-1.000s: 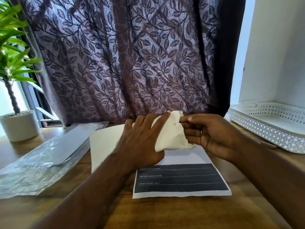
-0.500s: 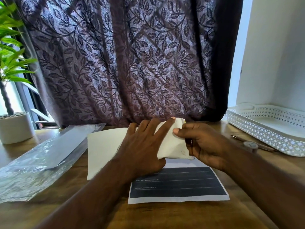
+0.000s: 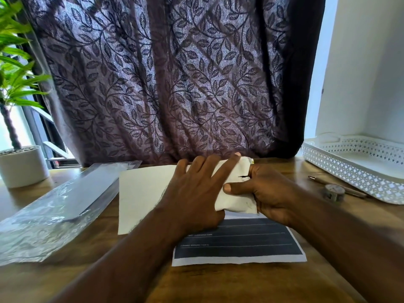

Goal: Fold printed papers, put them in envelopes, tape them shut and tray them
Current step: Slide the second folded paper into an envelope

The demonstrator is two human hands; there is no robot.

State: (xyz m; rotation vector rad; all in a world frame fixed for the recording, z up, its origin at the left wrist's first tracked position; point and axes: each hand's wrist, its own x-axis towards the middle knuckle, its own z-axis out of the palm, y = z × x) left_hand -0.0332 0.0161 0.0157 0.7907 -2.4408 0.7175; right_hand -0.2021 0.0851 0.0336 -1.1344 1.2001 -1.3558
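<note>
**Cream envelope pinned flat under both hands**

Cream paper fills the middle of my view: the envelope (image 3: 153,193) lies on the wooden table (image 3: 218,283), and both hands are on its right end. The left hand (image 3: 196,193) is spread wide, fingers (image 3: 225,169) fanned and flat, palm pressing down; it grips nothing. The right hand (image 3: 269,193) is curled around the envelope's right end, thumb (image 3: 236,188) laid across the top and the other fingers tucked at the edge (I cannot see whether they go underneath). A small dark tear or slit shows in the paper just beside that thumb.

Under the envelope's near edge lies a printed paper (image 3: 238,243), flat, with a dark block and pale lines on it; its near edge is well back from the table's front, leaving bare wood toward me. The envelope's left half is uncovered, its left edge just beside a clear plastic packet (image 3: 54,206) that runs diagonally toward the back left.

To the right, a white perforated tray (image 3: 354,171) sits against the wall, well apart from the hands. Between it and the right hand lie a pen (image 3: 321,180) and a small roll of tape (image 3: 334,191), near the tray's front rim. A potted plant (image 3: 21,165) stands at the far left corner, and a leaf-patterned curtain (image 3: 170,79) hangs close behind the envelope's far edge.
</note>
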